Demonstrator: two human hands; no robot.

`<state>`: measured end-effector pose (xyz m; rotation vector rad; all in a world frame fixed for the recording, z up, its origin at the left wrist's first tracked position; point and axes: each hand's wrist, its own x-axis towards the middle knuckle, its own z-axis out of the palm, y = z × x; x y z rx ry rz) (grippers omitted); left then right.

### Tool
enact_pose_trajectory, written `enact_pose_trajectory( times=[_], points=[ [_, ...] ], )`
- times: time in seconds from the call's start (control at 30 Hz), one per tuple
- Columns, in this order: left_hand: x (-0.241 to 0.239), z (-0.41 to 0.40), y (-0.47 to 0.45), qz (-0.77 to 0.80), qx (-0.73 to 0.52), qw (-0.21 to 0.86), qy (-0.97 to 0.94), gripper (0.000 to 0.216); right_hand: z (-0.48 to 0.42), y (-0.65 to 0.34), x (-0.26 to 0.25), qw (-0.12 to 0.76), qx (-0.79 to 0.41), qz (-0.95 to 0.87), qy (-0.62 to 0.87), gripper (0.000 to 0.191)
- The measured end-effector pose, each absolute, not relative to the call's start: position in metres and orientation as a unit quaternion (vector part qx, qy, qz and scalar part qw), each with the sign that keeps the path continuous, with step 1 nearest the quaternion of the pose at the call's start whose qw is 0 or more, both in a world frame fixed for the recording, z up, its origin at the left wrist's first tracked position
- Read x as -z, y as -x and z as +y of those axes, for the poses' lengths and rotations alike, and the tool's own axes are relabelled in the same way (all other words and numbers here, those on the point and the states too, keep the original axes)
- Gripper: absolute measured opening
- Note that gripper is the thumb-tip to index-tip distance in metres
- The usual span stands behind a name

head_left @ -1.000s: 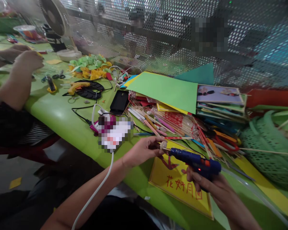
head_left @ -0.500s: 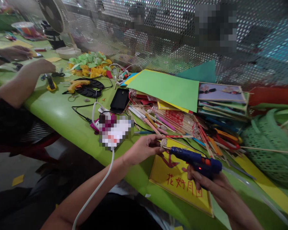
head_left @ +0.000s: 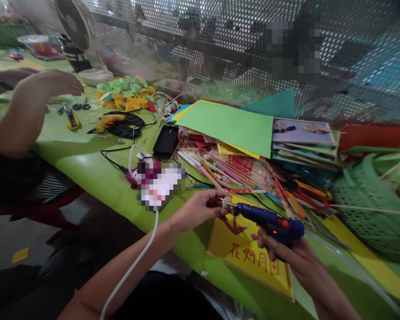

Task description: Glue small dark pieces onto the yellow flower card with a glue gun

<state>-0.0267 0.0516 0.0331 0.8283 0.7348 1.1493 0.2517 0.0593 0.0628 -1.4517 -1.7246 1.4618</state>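
My right hand (head_left: 283, 253) is wrapped round the handle of a dark blue glue gun (head_left: 266, 220), whose red light glows. The gun's nozzle meets a small whitish ball-shaped piece (head_left: 226, 202) pinched in the fingertips of my left hand (head_left: 200, 208). What exactly this piece is, I cannot make out. Beneath both hands lies a yellow card (head_left: 250, 262) with red handwritten characters and a thin wooden frame. A clear glue stick (head_left: 340, 255) seems to trail behind the gun.
A phone (head_left: 162, 184) with a white cable lies left of my hand, near a black phone (head_left: 166, 141). Sticks and pens (head_left: 233, 166) pile up behind. A green basket (head_left: 370, 209) stands right. Another person's hand (head_left: 50, 84) is at the left, near a yellow glue gun (head_left: 108, 121).
My hands stay nearly in place with the gun at the whitish piece. The other person's near hand has lifted and moved off the yellow-handled tool. The view has shifted slightly.
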Motion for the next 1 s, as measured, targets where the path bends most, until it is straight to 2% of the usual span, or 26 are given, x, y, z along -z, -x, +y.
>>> enact_pose_trajectory(
  times=[1.0],
  points=[
    [-0.0321, 0.0507, 0.0279, 0.330, -0.511, 0.698, -0.378, 0.049, 0.0605, -0.2464, -0.0730, 0.245, -0.538, -0.624, 0.511, 0.039]
  ],
)
